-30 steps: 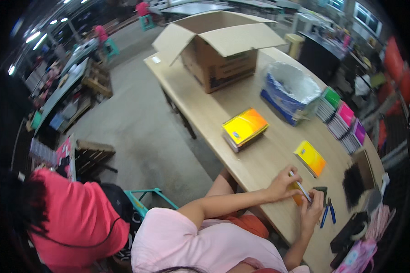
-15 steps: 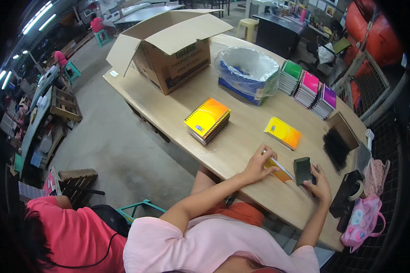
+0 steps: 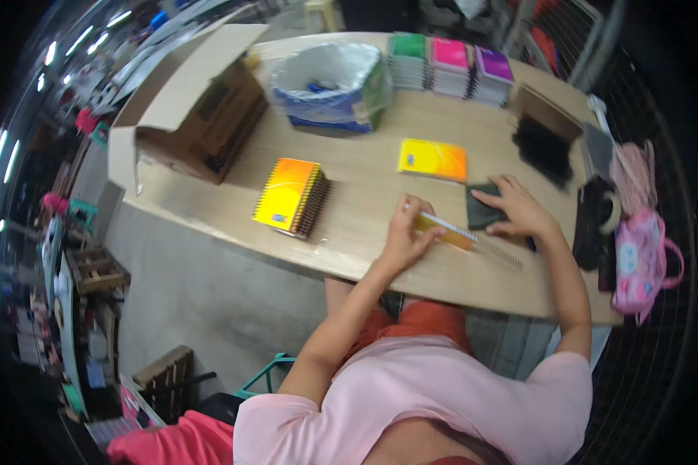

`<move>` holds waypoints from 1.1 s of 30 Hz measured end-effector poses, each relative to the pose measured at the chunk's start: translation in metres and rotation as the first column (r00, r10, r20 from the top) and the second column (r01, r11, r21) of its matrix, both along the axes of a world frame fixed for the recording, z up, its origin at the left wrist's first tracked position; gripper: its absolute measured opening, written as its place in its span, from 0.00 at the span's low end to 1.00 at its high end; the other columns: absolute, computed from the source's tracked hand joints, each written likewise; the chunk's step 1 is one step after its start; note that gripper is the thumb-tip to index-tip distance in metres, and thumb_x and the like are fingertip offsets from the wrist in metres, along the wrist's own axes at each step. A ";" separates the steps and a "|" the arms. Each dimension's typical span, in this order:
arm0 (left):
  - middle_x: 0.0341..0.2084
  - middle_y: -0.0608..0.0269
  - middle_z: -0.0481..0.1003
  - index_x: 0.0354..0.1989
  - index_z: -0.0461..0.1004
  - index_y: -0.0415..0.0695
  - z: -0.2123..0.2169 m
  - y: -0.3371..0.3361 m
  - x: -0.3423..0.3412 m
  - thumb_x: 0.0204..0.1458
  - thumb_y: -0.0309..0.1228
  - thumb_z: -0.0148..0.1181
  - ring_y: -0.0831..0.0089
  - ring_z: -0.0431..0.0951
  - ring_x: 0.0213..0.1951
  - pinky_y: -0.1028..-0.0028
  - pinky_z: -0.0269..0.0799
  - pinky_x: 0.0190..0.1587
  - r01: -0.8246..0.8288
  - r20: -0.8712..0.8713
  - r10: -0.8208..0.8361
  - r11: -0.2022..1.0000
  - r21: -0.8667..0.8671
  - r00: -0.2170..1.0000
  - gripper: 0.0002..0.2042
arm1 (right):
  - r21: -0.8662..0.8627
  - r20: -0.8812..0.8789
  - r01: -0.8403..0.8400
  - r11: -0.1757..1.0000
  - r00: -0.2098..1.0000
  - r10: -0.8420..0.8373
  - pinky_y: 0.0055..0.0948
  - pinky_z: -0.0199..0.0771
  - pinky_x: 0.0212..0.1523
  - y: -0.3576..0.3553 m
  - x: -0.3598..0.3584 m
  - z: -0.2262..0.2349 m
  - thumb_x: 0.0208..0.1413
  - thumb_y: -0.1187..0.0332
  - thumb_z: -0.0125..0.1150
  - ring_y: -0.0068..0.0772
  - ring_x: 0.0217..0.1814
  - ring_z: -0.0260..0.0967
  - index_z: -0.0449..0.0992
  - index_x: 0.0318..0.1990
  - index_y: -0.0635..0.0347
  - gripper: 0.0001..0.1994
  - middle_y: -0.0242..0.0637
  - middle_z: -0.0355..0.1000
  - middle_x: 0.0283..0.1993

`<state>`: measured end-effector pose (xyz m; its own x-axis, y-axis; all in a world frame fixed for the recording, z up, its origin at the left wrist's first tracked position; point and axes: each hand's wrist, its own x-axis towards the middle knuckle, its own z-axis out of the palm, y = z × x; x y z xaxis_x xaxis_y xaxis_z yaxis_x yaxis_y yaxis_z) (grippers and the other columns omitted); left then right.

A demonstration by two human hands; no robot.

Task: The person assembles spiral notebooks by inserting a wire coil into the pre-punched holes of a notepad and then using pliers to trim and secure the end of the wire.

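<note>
My left hand (image 3: 413, 236) pinches a yellow-orange notebook (image 3: 451, 237) tilted up on its edge near the front of the table. A thin wire coil (image 3: 498, 249) runs along the notebook's edge and sticks out well past it to the right. My right hand (image 3: 520, 208) lies over a dark green flat piece (image 3: 482, 208) on the table, fingers stretched out across it. A small dark thing shows below that palm; I cannot make out what it is. Just beyond lies a yellow-orange notebook (image 3: 433, 160). Left of my hands stands a stack of yellow spiral notebooks (image 3: 288, 194).
At the back are an open cardboard box (image 3: 209, 128), a plastic-lined blue box (image 3: 326, 112), and green (image 3: 408, 58), pink (image 3: 450, 66) and purple (image 3: 492, 74) notebook stacks. To the right lie black coils (image 3: 543, 149), a black case (image 3: 591, 221) and a pink pouch (image 3: 637, 256).
The dark green piece, held upright before, now lies flat under my right hand, whose fingers have spread. My left hand still holds the notebook. The whole view has turned and shifted.
</note>
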<state>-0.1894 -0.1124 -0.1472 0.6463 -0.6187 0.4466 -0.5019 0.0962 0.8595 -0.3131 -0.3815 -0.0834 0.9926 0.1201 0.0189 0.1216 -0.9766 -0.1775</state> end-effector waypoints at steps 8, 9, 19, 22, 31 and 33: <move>0.34 0.57 0.65 0.38 0.66 0.41 -0.002 -0.003 0.001 0.41 0.25 0.75 0.62 0.67 0.34 0.69 0.67 0.38 -0.033 -0.015 0.032 0.999 -0.021 0.999 0.21 | 0.688 -0.213 0.140 0.712 0.977 0.013 0.33 0.70 0.49 0.043 0.008 0.017 0.55 0.51 0.67 0.40 0.47 0.72 0.82 0.51 0.56 0.23 0.46 0.74 0.42; 0.34 0.57 0.65 0.38 0.66 0.41 -0.001 -0.001 0.001 0.41 0.25 0.75 0.62 0.67 0.34 0.69 0.67 0.38 -0.028 -0.013 0.028 1.000 -0.014 1.000 0.21 | 0.395 -0.210 0.187 0.899 0.972 -0.110 0.29 0.70 0.46 0.052 0.008 0.022 0.58 0.48 0.63 0.34 0.44 0.72 0.81 0.47 0.63 0.24 0.43 0.75 0.40; 0.33 0.59 0.64 0.37 0.66 0.41 -0.001 -0.003 0.002 0.40 0.26 0.76 0.64 0.66 0.32 0.70 0.65 0.34 -0.045 0.019 0.045 0.999 0.009 0.999 0.21 | 0.821 -0.254 0.244 0.516 0.966 -0.052 0.31 0.68 0.53 0.051 0.004 0.000 0.59 0.47 0.61 0.36 0.48 0.70 0.79 0.53 0.59 0.25 0.42 0.74 0.46; 0.33 0.58 0.64 0.38 0.66 0.40 -0.001 -0.002 0.003 0.40 0.26 0.75 0.64 0.66 0.33 0.69 0.65 0.36 -0.040 0.029 0.040 0.999 0.001 0.999 0.21 | 0.896 -0.170 0.148 0.418 0.985 0.017 0.34 0.68 0.55 0.065 0.005 0.005 0.58 0.47 0.61 0.44 0.50 0.70 0.81 0.50 0.60 0.25 0.49 0.73 0.48; 0.39 0.58 0.67 0.46 0.66 0.39 -0.009 0.007 0.006 0.45 0.22 0.71 0.67 0.70 0.42 0.70 0.68 0.48 0.009 -0.153 -0.020 0.997 -0.071 0.988 0.22 | 0.529 -0.302 0.356 0.770 0.927 -0.221 0.32 0.68 0.55 0.074 0.023 0.015 0.59 0.48 0.61 0.37 0.52 0.70 0.79 0.51 0.64 0.26 0.44 0.71 0.47; 0.42 0.61 0.71 0.50 0.68 0.39 -0.005 0.012 0.017 0.52 0.17 0.63 0.74 0.73 0.47 0.73 0.69 0.54 0.015 -0.367 -0.094 0.977 -0.213 0.926 0.17 | 0.811 -0.254 0.348 0.471 0.933 -0.254 0.32 0.67 0.55 0.067 0.023 0.014 0.59 0.47 0.61 0.39 0.52 0.71 0.76 0.51 0.68 0.28 0.46 0.72 0.47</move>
<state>-0.1727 -0.1000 -0.1520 0.7578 -0.5798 0.2993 -0.1380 0.3060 0.9420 -0.2905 -0.3141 -0.0699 0.9667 -0.2114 -0.1445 -0.2115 -0.3406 -0.9161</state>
